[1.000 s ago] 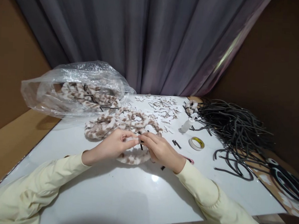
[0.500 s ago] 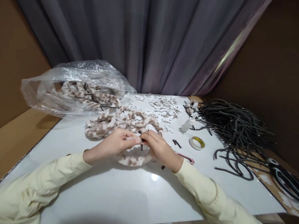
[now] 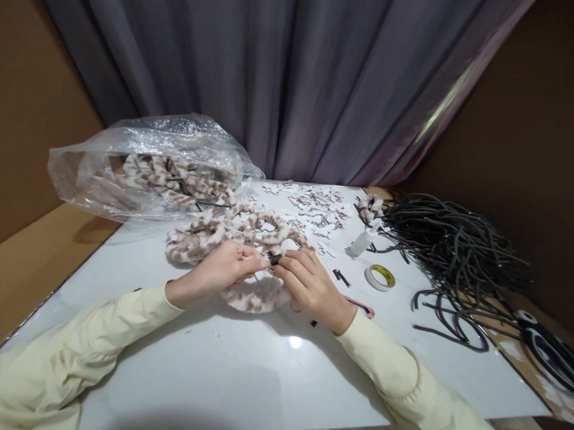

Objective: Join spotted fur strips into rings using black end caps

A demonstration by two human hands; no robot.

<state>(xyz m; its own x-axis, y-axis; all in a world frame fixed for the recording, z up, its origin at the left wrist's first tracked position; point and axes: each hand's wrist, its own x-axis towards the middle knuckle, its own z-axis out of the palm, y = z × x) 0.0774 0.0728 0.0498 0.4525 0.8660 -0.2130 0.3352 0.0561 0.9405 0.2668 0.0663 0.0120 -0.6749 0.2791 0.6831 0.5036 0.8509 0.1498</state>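
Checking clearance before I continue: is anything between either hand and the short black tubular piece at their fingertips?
Nothing visible: the left hand and right hand meet at the short black tubular piece. The fluffy brown-and-white ring shows below, not between. The hands hide part of the piece.

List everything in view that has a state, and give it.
Left hand: pinching the black piece
Right hand: holding the black piece
Black piece: held between both hands
Plastic bag: crumpled, fluffy rings inside
Bottle: upright
Tape roll: lying flat
Black cords: loosely heaped
Pink tool: partly hidden
Curtain: hanging in folds
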